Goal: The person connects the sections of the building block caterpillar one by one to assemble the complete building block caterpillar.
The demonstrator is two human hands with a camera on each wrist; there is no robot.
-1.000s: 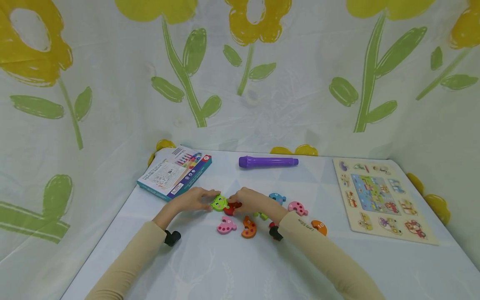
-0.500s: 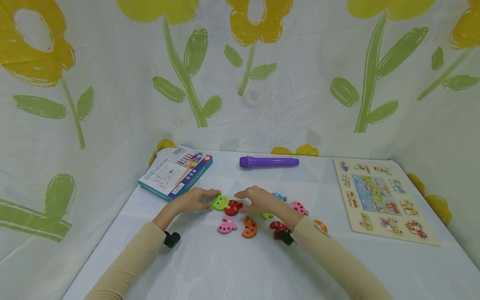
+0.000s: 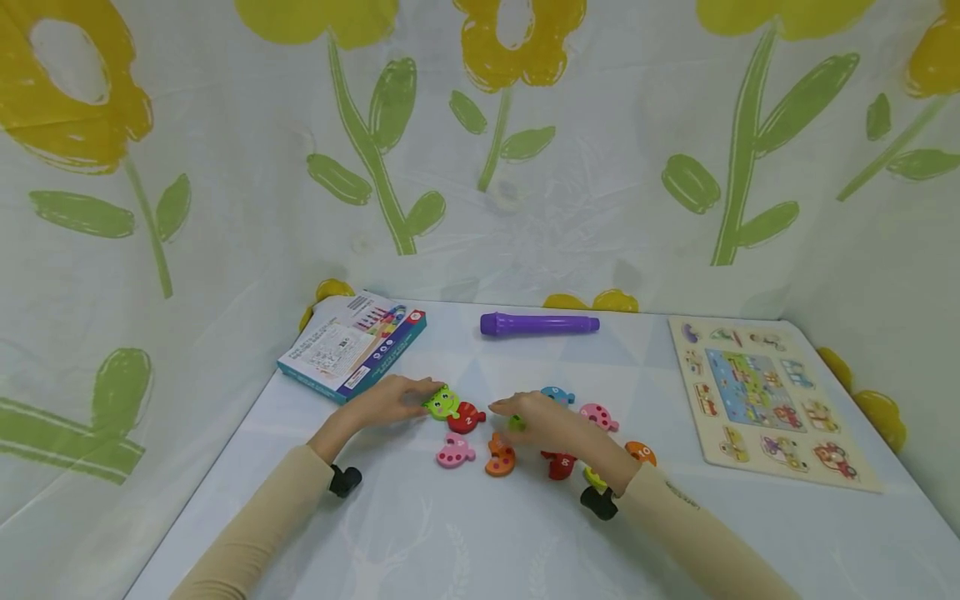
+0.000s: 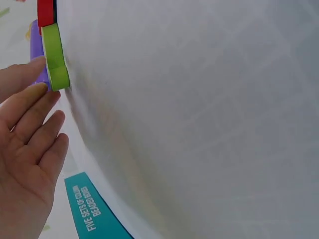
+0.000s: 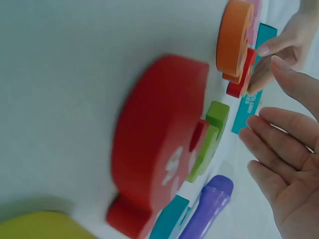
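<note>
In the head view, my left hand (image 3: pixel 390 400) lies beside a green caterpillar-head puzzle piece (image 3: pixel 442 403), its thumb and index finger at the piece's left edge. That green piece (image 4: pixel 54 55) joins a red piece numbered 2 (image 3: pixel 467 417). Further right, my right hand (image 3: pixel 542 421) hovers with fairly straight fingers, partly covering a light green piece (image 3: pixel 516 423). Nothing lies between its fingers in the right wrist view, where a red piece (image 5: pixel 159 134) looms close. Pink (image 3: pixel 454 451) and orange (image 3: pixel 500 457) pieces lie just below the joined pair.
Around the right forearm lie blue (image 3: pixel 557 395), pink (image 3: pixel 597 416), red (image 3: pixel 559 465) and orange (image 3: pixel 641 452) pieces. A purple stick-shaped toy (image 3: pixel 538 324) lies at the back. A flat box (image 3: pixel 352 346) sits back left, a wooden puzzle board (image 3: pixel 772 404) at right.
My right hand has let go of the red piece numbered 2 and drawn back to the right, toward the light green piece. The left hand has stayed by the green head.
</note>
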